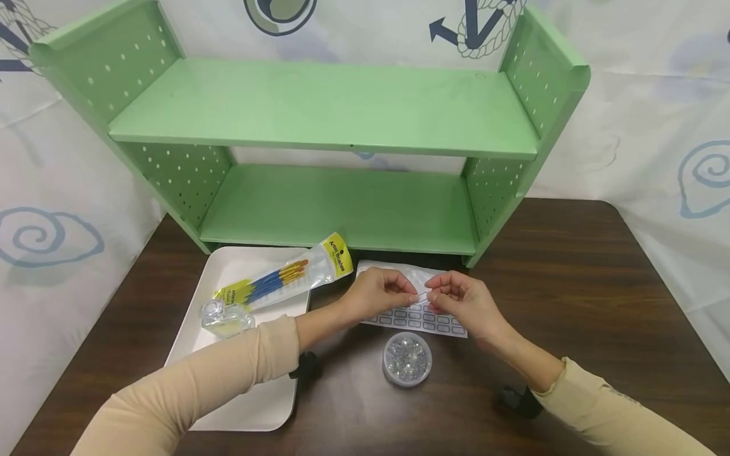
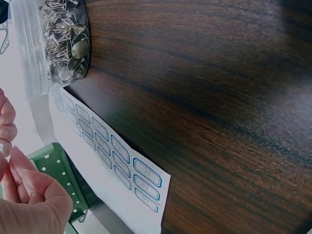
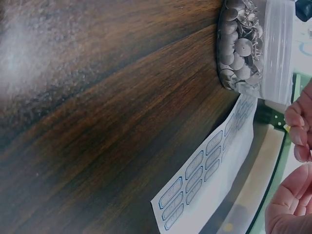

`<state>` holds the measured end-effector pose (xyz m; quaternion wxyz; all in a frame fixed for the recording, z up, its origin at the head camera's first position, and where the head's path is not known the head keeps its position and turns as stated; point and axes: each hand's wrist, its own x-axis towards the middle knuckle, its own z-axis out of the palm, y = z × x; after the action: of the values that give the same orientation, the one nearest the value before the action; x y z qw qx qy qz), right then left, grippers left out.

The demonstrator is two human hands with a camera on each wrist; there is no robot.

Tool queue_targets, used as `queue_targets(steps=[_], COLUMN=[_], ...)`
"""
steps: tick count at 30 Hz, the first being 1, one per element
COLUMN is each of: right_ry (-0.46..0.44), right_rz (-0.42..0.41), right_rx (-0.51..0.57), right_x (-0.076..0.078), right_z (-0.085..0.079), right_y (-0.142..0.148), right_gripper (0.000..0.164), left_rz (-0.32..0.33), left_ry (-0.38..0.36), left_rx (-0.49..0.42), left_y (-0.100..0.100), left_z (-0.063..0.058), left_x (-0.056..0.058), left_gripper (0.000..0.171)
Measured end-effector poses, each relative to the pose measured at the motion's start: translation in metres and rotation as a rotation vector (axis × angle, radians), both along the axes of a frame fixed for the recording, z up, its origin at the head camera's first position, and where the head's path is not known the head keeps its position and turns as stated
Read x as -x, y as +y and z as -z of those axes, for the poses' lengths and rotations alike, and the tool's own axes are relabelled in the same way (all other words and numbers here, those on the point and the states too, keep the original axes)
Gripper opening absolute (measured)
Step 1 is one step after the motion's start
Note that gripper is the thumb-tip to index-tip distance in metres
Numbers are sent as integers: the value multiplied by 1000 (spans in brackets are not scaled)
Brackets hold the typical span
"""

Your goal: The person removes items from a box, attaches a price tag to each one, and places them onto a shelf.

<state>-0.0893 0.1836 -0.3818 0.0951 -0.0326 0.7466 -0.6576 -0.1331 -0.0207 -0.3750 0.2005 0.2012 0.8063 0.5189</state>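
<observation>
The left hand (image 1: 381, 294) and the right hand (image 1: 464, 305) are pinching a small, thin strip (image 1: 422, 296) between their fingertips, above a sheet of printed labels (image 1: 419, 319). Nearer the person, a round clear tub (image 1: 406, 383) is holding metal tacks (image 1: 407, 358). To the left, a white tray (image 1: 251, 405) is holding a clear bottle (image 1: 228, 320) and a brush packet (image 1: 279, 278) that is overhanging its edge.
</observation>
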Motion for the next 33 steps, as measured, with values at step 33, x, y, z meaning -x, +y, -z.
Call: queue_targets(steps=[33], right_ry=[548], right_rz=[-159], right_rx=[-646], right_x=[-83], right_z=[10], right_y=[-21], right_gripper=[31], left_rz=[184], left_ry=[232], left_rx=[326], left_y=[-29], left_z=[-9], left_x=[-74], left_gripper=[10])
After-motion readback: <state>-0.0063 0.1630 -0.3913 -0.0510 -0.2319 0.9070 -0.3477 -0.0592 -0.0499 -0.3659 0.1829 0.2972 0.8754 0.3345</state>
